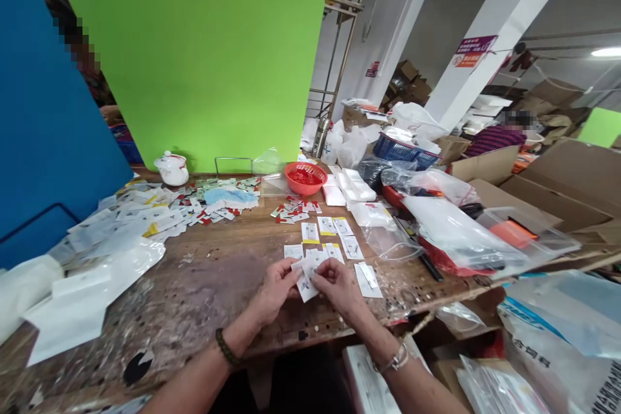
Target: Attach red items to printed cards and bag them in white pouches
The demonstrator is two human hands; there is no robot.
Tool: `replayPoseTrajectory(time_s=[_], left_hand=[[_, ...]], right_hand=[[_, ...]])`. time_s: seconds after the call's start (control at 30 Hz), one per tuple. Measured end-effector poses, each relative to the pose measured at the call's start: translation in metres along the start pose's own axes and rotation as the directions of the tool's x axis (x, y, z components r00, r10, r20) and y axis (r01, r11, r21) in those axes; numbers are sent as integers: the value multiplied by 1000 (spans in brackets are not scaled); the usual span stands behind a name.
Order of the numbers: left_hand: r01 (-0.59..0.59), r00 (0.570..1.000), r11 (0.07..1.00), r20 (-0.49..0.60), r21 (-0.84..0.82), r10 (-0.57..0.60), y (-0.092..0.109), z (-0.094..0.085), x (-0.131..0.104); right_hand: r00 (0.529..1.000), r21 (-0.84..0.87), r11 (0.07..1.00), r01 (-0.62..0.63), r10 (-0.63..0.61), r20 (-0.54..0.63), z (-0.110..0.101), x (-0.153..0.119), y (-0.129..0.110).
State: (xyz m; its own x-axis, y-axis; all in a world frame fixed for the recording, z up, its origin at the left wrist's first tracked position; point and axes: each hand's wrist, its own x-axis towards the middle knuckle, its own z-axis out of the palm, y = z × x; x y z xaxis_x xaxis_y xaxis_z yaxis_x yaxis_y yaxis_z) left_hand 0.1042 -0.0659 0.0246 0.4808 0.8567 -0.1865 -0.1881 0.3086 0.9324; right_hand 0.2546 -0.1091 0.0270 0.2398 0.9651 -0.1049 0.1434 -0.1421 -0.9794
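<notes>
Head view: L hand (270,292) & R hand (339,286) close tog., both pinching cards (305,277), prob to steady them; loose cards (352,248) flat on bench (223,278), prob for easy reach

From one left hand (274,289) and one right hand (340,286), one red bowl (304,189) and one steel flask (321,138) stand at twelve o'clock, one white pot (173,171) at ten. Two co-workers (493,141) show (heaped packets (158,220) overlap too much to count).
</notes>
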Motion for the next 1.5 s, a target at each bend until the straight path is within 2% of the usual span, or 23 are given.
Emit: replayPoseTrajectory(time_s=[0.07,0.1,0.13,0.17,0.23,0.27,0.33,0.43,0.53,0.67,0.83,0.93,1.03,1.2,1.37,1.5], left_hand=[[-36,999,978,41,205,28,-5,5,-3],[-109,994,931,49,347,98,-6,6,-3],[-206,978,844,65,495,201,-7,5,-1],[-304,944,719,99,626,314,-8,4,1],[-438,856,439,214,784,471,-8,2,9],[-470,824,328,273,820,497,-9,1,14],[-496,796,178,363,850,483,-10,1,22],[-505,785,65,427,861,448,-12,5,31],[-498,786,34,435,866,439,-15,11,35],[-474,791,27,412,880,452,-16,17,39],[-459,792,8,406,888,457,-16,21,40],[-447,790,30,379,894,482,-16,13,36],[-395,800,52,315,917,510,-14,-3,32],[-341,827,85,256,936,501,-14,-27,29],[-323,827,113,223,939,516,-11,-28,29],[-319,807,150,184,936,562,-1,-34,20]], right_hand=[[997,72,994,-79,80,-2,-16,-14,3],[995,83,992,-96,98,-19,-25,-19,4],[993,81,992,-101,105,-46,-33,-23,6],[991,71,992,-101,107,-80,-42,-26,7],[984,32,994,-100,104,-145,-57,-27,12],[981,4,995,-100,99,-169,-62,-27,15],[978,-78,993,-90,74,-195,-69,-26,21],[970,-300,953,-32,-43,-239,-70,-25,30],[947,-552,833,37,-206,-247,-69,-25,36],[929,-729,678,90,-322,-185,-64,-24,34],[949,-887,462,13,-284,-134,-59,-26,21],[943,-922,387,17,-312,-114,-59,-28,16],[924,-914,395,86,-375,-75,-59,-28,15],[895,-814,517,266,-446,10,-39,-35,11],[894,-640,659,396,-434,108,-2,-54,-1],[895,-551,713,434,-410,175,21,-68,-4]])
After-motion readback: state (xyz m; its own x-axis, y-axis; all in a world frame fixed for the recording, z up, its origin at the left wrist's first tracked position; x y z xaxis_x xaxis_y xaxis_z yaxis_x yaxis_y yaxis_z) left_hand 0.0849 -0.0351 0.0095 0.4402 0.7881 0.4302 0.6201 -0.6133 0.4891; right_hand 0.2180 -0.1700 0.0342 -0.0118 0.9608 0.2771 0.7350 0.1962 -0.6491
